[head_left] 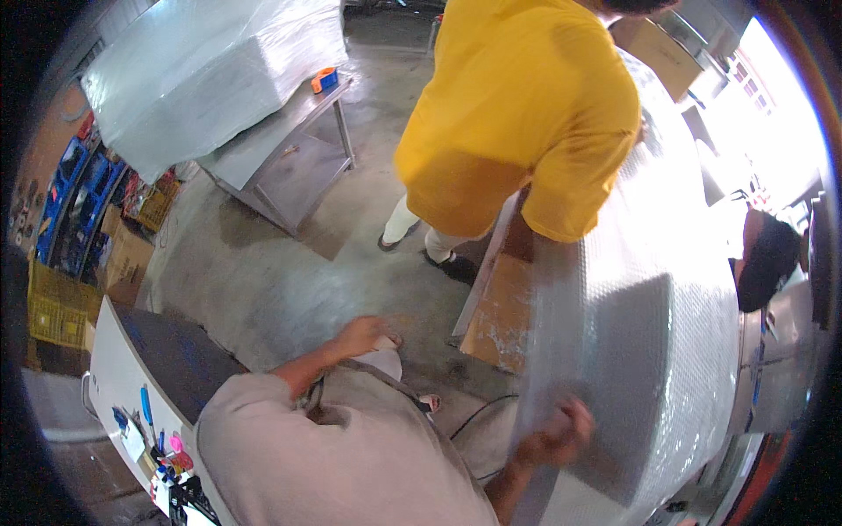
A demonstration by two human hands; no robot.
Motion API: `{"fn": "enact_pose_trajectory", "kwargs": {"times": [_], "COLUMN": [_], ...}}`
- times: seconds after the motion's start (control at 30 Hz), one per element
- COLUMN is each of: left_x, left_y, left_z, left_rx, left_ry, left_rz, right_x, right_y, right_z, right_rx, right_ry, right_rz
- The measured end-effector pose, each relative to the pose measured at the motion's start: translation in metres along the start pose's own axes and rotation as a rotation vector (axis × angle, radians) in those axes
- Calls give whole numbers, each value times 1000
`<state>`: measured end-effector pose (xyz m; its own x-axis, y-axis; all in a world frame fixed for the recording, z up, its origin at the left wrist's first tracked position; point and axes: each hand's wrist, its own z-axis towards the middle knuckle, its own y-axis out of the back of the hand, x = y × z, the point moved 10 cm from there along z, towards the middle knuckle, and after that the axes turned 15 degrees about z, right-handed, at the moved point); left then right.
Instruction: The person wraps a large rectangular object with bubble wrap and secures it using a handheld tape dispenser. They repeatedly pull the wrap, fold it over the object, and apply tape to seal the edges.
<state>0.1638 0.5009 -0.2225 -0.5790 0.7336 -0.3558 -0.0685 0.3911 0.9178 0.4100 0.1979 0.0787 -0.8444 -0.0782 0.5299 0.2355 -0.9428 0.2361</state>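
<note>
A large long item wrapped in clear bubble wrap (693,351) stretches along my right side. My right hand (561,430) is at its near left edge, with the fingers partly curled and smeared by motion. Whether it grips the wrap cannot be made out. My left hand (367,335) hangs over the floor in front of my body, away from the wrapped item. Its fingers are blurred, and nothing in it can be made out. A brown cardboard panel (498,329) shows under the wrap's left side.
A person in a yellow shirt (517,114) stands ahead beside the wrapped item; another in a dark cap (769,260) is beyond it. A metal table (272,145) bears a plastic-wrapped bulk (210,79) and an orange-and-blue tape dispenser (324,81). A white-topped desk (123,377) holds pens at left.
</note>
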Motion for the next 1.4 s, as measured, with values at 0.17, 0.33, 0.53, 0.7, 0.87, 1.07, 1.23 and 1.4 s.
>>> {"fn": "enact_pose_trajectory", "kwargs": {"times": [0.17, 0.33, 0.53, 0.7, 0.87, 1.07, 1.23, 1.4], "left_x": [222, 412, 718, 816, 833, 831, 855, 787], "left_y": [2, 150, 267, 217, 198, 206, 183, 172], "left_z": [-110, -13, 100, 119, 112, 117, 119, 217], "left_rx": [-205, -761, -912, -434, -589, -726, -711, -676], "left_ry": [838, 762, 1055, 1244, 1272, 1207, 1133, 549], "left_rz": [-314, -203, -109, -127, -362, -150, -3, 317], "right_x": [-50, 46, 28, -80, -131, -112, -40, 12], "right_y": [-302, -611, -1078, -1333, -1448, -1426, -1212, -893], "right_z": [-101, -74, -10, 32, 63, 22, -38, -110], "right_rx": [590, 950, 907, 1002, 1063, 1295, 978, 773], "right_ry": [-562, -315, -464, -356, 97, 120, -470, -217], "right_rz": [402, 693, 543, -38, -484, -352, 179, 535]}}
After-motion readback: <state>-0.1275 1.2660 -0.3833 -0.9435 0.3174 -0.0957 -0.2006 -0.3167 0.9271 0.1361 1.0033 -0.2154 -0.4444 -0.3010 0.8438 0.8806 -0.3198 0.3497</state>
